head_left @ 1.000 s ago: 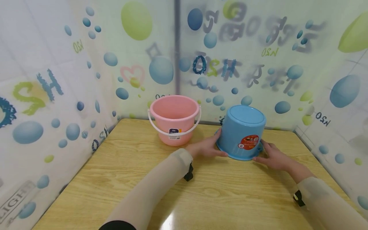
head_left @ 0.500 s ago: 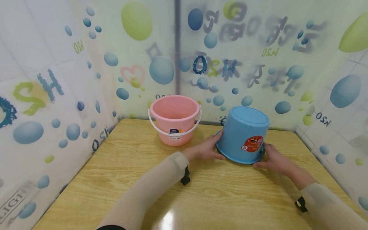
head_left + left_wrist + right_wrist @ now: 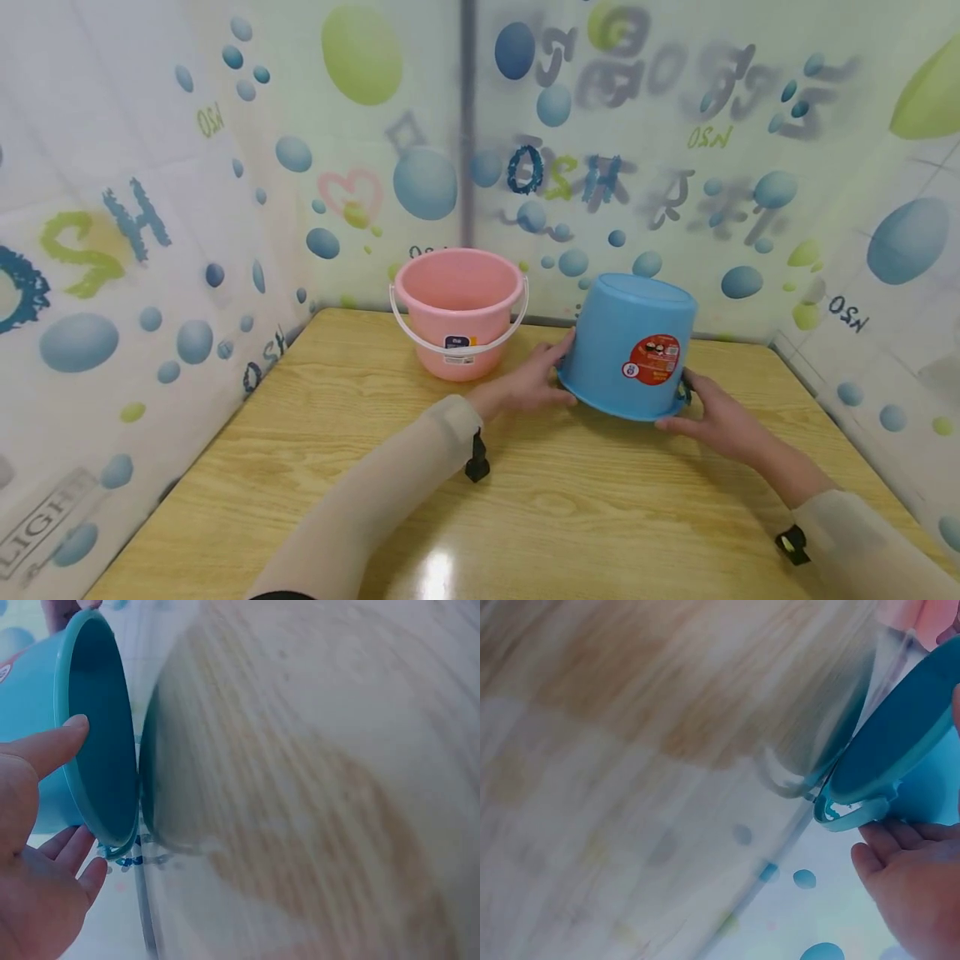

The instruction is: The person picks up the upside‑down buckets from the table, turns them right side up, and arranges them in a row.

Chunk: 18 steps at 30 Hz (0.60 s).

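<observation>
An upside-down blue bucket [image 3: 611, 350] with a red round label [image 3: 651, 360] tilts above the right part of the table, its mouth downward. My left hand [image 3: 531, 382] grips its left rim; in the left wrist view the thumb [image 3: 64, 746] lies over the rim edge and the fingers are on the outer wall. On the opposite side my right hand [image 3: 726, 423] holds the rim, with the fingers [image 3: 900, 844] near a light blue handle [image 3: 847, 819]. The dark blue inside [image 3: 101, 742] shows in both wrist views.
A pink bucket [image 3: 457, 323] with a white handle [image 3: 408, 337] stands upright at the table's back, left of the blue one. The wooden table [image 3: 337, 400] is bordered by patterned curtains [image 3: 360, 150] behind and at both sides.
The blue bucket first shifted slightly right and down, then back left and up, with both hands on it. Its base has tipped away, so less of it shows. The pink bucket stayed put.
</observation>
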Motion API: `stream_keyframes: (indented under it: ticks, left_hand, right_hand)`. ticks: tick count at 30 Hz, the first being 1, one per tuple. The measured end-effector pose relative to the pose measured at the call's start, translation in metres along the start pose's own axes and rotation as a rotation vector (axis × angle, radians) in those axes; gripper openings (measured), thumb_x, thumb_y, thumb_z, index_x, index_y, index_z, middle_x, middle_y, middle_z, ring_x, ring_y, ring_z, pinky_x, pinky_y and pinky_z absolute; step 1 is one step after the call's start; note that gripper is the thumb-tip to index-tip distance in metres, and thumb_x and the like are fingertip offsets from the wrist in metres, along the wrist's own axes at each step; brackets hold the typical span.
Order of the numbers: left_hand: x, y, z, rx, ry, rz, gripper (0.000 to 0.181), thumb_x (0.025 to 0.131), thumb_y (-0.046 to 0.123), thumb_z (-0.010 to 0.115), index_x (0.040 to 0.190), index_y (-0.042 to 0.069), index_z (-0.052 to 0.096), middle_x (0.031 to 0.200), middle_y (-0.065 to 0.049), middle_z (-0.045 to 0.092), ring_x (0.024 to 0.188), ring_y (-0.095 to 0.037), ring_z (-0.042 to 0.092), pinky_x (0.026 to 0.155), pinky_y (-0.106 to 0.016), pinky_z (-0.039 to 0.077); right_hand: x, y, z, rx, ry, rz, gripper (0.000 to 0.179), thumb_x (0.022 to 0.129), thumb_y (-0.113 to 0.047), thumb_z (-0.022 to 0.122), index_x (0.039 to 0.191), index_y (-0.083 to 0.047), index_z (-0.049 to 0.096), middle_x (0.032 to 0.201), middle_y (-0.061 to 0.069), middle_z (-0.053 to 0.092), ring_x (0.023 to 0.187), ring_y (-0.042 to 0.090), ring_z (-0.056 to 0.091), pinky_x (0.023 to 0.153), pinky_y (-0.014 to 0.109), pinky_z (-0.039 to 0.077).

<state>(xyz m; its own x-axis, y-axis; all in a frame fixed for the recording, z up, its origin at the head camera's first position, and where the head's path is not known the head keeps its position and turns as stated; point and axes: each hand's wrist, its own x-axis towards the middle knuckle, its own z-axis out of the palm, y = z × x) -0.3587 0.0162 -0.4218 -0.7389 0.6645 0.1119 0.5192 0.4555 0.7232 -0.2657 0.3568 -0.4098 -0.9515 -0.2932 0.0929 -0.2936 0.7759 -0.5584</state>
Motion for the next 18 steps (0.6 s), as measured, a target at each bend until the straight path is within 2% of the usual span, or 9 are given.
stream_keyframes:
  ticks: [5,9,14,18]
  left_hand:
    - [-0.003,-0.002,-0.005,-0.028,0.011,0.014,0.116,0.098,0.028,0.086,0.178,0.033,0.002,0.169,-0.022,0.034,0.153,-0.036,0.047,0.130,-0.052,0.041]
    - [-0.007,0.000,-0.011,-0.059,0.009,0.032,0.115,0.098,0.030,0.087,0.179,0.031,0.004,0.176,-0.021,0.026,0.162,-0.038,0.036,0.133,-0.056,0.035]
    - [-0.011,0.005,-0.018,-0.095,0.007,0.073,0.114,0.098,0.029,0.087,0.179,0.026,0.007,0.185,-0.009,0.017,0.171,-0.031,0.022,0.138,-0.051,0.026]
    - [-0.016,0.008,-0.022,-0.129,0.016,0.063,0.108,0.100,0.034,0.085,0.178,0.031,0.011,0.185,-0.003,0.020,0.170,-0.028,0.025,0.137,-0.050,0.029]
  right_hand:
    - [-0.003,-0.004,-0.001,0.036,0.023,0.001,0.113,0.099,-0.038,0.084,0.173,0.007,0.012,0.171,0.041,0.031,0.154,0.066,0.035,0.119,0.081,0.036]
    - [-0.007,-0.006,-0.001,0.042,0.041,0.007,0.112,0.099,-0.038,0.084,0.174,0.004,0.011,0.170,0.039,0.035,0.153,0.064,0.038,0.117,0.082,0.038]
    - [-0.012,-0.008,0.000,0.043,0.047,0.023,0.109,0.103,-0.039,0.080,0.175,0.000,0.009,0.169,0.039,0.037,0.152,0.063,0.039,0.114,0.084,0.038]
    - [-0.015,-0.011,0.000,0.059,0.058,0.042,0.101,0.108,-0.041,0.072,0.177,-0.006,0.007,0.170,0.037,0.037,0.153,0.063,0.037,0.113,0.085,0.038]
